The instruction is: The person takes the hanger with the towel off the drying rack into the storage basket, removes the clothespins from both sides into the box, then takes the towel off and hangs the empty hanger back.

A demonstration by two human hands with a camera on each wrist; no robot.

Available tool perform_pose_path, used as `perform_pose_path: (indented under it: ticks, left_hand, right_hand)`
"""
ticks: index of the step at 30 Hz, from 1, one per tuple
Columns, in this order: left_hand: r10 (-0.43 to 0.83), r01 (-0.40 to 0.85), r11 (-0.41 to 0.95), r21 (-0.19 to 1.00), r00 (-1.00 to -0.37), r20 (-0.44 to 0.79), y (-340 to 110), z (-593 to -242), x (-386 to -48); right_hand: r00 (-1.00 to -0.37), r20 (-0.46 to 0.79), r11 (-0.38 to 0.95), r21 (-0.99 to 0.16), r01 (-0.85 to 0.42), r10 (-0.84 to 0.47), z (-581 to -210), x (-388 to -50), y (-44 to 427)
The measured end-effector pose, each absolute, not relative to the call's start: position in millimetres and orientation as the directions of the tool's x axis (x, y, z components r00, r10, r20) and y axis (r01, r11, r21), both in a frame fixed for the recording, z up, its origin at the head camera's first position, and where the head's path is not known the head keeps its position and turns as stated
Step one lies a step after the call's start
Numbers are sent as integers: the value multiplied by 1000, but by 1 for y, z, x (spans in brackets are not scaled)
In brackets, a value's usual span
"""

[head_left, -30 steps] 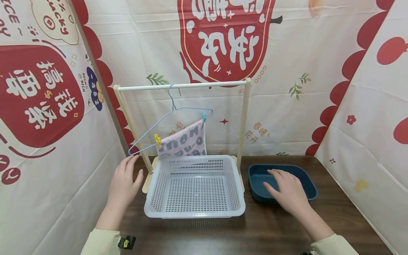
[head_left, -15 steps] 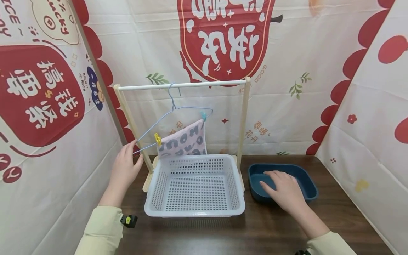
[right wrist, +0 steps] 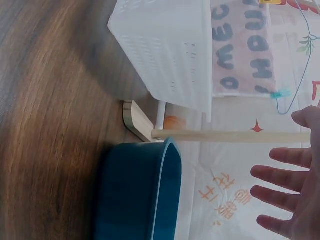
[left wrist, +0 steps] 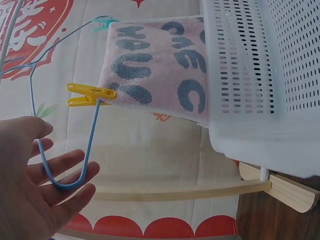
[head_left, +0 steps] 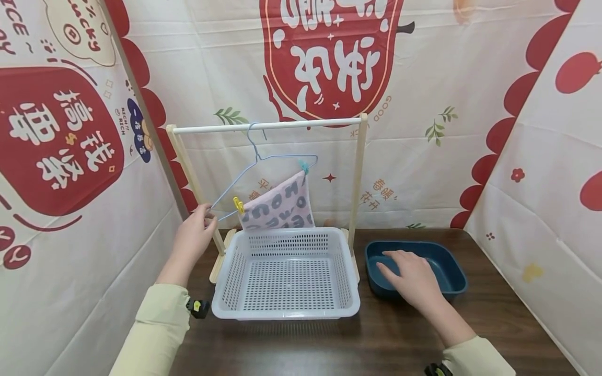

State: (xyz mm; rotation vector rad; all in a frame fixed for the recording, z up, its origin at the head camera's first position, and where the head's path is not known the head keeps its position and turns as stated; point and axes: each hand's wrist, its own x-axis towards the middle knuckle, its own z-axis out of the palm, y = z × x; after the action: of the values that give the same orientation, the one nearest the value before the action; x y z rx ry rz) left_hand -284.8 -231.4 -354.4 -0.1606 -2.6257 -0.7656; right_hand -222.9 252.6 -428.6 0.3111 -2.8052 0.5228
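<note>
My left hand (head_left: 194,232) holds the left end of a blue wire hanger (head_left: 235,180); in the left wrist view the hanger's bent end (left wrist: 70,185) lies across the curled fingers. The hanger hooks over the rack's white bar (head_left: 301,124) and slopes down to the left. A pink towel with grey letters (head_left: 277,206) hangs from it by a yellow clip (head_left: 239,204) and a teal clip (head_left: 303,166). My right hand (head_left: 414,279), fingers spread and holding nothing, is above a dark blue basin (head_left: 449,266).
A white perforated basket (head_left: 287,315) stands in front of the rack, whose wooden posts (head_left: 358,183) rise at both sides. Printed cloth (head_left: 423,68) walls the back and sides of the brown table (head_left: 301,350).
My left hand has reached the hanger's left end, closed its fingers round it and moved right. The hanger, towel and clips have shifted slightly right. My right hand has drifted slightly left.
</note>
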Motion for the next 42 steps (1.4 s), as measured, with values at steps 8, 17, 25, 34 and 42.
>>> perform_pose_path:
  ticks: [8, 17, 25, 34, 42]
  left_hand:
    - [-46, 155, 839, 521, -934, 353, -225, -353, -292]
    - [-72, 194, 828, 527, -894, 442, -216, -359, -295]
    - [-113, 227, 784, 578, -863, 492, -207, -358, -293]
    - [-141, 243, 733, 636, -860, 491, -201, -354, -291]
    - [-154, 289, 716, 635, -822, 548, -198, -350, -292]
  right_hand:
    - [-952, 273, 899, -370, -234, -135, -432, -228, 247]
    - [-958, 254, 881, -413, -230, -131, -438, -233, 241]
    - [-967, 228, 882, -426, -204, -113, -435, -236, 235]
    - [-964, 248, 881, -431, -197, -94, -428, -244, 226]
    - [-965, 244, 879, -433, -199, -98, -420, -251, 219]
